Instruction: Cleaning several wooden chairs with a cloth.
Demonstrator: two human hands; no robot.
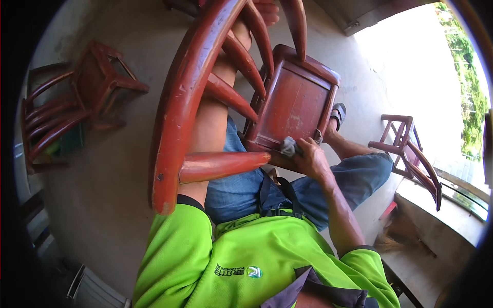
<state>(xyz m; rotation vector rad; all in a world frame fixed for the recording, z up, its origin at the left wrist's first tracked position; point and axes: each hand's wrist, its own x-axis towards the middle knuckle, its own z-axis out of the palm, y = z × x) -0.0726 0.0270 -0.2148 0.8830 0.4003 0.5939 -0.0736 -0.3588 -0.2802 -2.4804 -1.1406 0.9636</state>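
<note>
A red-painted wooden chair is tipped in front of me, its worn curved back rail (181,111) and slats close to the camera. Beyond them is the seat panel (294,102), scuffed near its lower edge. My right hand (312,157) grips a crumpled grey cloth (289,147) against the seat frame's near edge. My left arm reaches up behind the slats. Partly hidden by them, my left hand (268,12) shows at the top edge of the picture; whether it grips the chair cannot be told.
Another red wooden chair (92,82) lies tipped on the concrete floor (115,184) at left. A smaller-looking chair (410,148) stands at right near the bright doorway. A broom-like bundle of bristles (391,240) lies at lower right. My sandaled foot (338,115) is right of the seat.
</note>
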